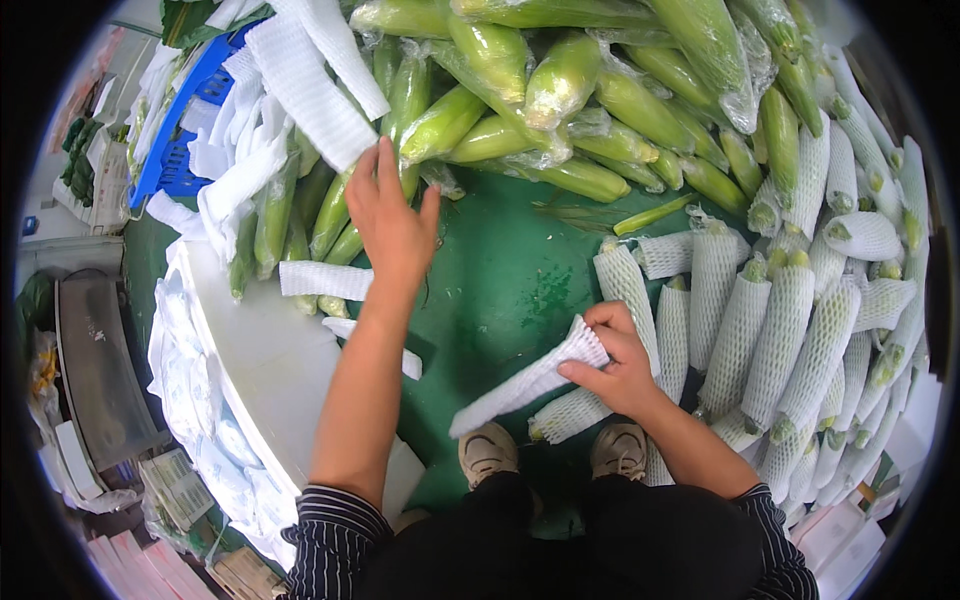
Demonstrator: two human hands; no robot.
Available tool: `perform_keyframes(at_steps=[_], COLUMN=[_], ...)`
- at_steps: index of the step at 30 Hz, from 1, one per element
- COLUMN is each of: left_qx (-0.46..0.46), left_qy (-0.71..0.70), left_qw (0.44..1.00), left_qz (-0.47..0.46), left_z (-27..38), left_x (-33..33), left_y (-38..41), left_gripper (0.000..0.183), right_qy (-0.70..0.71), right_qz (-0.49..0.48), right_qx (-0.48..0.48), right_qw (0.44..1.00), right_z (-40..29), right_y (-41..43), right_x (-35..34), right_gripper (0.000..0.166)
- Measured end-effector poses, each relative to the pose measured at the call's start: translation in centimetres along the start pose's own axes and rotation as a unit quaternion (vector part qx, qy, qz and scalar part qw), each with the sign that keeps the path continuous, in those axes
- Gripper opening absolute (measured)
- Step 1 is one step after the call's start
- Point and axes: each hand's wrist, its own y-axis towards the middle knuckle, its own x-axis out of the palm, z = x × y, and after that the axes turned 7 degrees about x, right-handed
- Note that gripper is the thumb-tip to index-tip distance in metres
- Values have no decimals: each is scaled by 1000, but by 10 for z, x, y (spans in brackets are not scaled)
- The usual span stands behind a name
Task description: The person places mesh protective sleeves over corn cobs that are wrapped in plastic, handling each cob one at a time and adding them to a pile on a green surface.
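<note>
My right hand grips the open end of a white foam net sleeve, which hangs flat towards the lower left with nothing visible inside. My left hand reaches forward, fingers apart, its fingertips by the end of another flat foam sleeve on the pile. Ahead lies a heap of green corn ears in husks, many wrapped in clear plastic film. At the right, corn ears in foam net sleeves are stacked; one sleeved ear lies near my shoes.
A blue plastic basket with more foam sleeves stands at the upper left. A white board or box top is beside my left forearm, with bagged white packs along it. A loose green piece lies on the green floor.
</note>
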Motion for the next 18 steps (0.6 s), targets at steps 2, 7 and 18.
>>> perform_keyframes(at_steps=[2, 7, 18], left_qx=[13, -166, -364], left_qy=[14, -115, -325], left_qw=[1000, 978, 872], left_qz=[-1, 48, 39], left_z=[-12, -16, -13], left_x=[11, 57, 64], left_y=[-3, -47, -30], left_gripper=[77, 85, 63], right_qy=[-31, 126, 341], right_qz=[-33, -61, -77], right_qx=[-36, 100, 259], right_qw=[998, 985, 900], right_z=[-5, -2, 14], right_y=[3, -13, -39], right_x=[-6, 6, -5], right_gripper=[24, 15, 21])
